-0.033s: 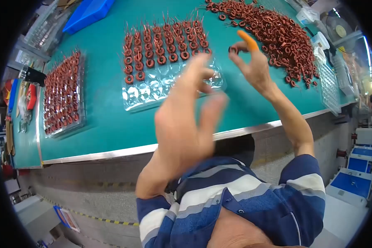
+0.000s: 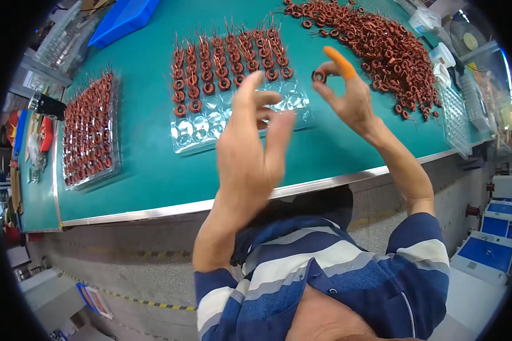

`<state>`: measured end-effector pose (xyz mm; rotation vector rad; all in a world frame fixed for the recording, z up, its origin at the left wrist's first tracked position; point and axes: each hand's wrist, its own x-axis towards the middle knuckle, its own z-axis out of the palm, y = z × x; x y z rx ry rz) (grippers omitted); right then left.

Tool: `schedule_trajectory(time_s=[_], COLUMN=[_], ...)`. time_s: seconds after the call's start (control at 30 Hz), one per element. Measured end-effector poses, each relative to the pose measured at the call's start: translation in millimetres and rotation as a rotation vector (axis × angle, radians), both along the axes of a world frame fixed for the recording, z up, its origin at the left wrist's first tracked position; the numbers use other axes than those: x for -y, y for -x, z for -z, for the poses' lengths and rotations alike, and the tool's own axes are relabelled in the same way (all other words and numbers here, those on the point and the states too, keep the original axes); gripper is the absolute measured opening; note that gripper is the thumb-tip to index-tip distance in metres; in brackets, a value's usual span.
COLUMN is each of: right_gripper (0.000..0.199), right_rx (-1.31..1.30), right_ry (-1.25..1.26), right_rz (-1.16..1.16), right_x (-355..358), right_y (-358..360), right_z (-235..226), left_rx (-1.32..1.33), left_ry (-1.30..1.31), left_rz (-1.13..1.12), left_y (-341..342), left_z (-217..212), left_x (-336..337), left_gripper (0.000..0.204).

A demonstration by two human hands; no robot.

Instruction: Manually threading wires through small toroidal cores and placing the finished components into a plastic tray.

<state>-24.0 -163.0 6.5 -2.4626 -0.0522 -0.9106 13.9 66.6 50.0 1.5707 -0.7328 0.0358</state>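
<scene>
Green bench [image 2: 142, 170]: middle tray [image 2: 211, 117] has red ring coils [image 2: 222, 69] in far rows, near cups mostly bare; left tray [image 2: 118, 154] looks full; loose heap [image 2: 384, 54] at right. We pinch one coil [image 2: 314, 76] in our right hand [image 2: 354, 103], between tray and heap; our left hand [image 2: 247, 153] hovers, fingers apart.

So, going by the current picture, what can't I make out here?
All in the head view:
Left hand: its fingers are blurred, so whether it holds anything is unclear.
Clear tray: some of its cups are hidden behind that hand.
Pile of rings: the lower ones are buried under those on top.
Blue bin: its far end is cut off by the top edge.
</scene>
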Motion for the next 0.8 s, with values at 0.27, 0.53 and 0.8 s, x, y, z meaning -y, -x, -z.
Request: schedule_trajectory(time_s=[0.27,0.53,0.8], right_gripper=[0.061,0.028,0.014], right_rx=[0.073,-0.394,-0.003], right_ry=[0.054,-0.878,-0.27], right_rz=[-0.247,-0.175,-0.218], right_x=[-59.7,-56.0,-63.9], right_y=[13.0,26.1,35.0], right_z=[-15.6,-24.5,-27.4], left_rx=[-0.477,-0.504,-0.09], left_ry=[0.17,0.144,-0.078], left_rz=[0.453,0.48,0.1], left_y=[-17.6,-8.3,18.9], left_z=[53.2,42.3,43.1], left_x=[21.0,13.7,-5.9], left_gripper=[0.033,0.027,0.029])
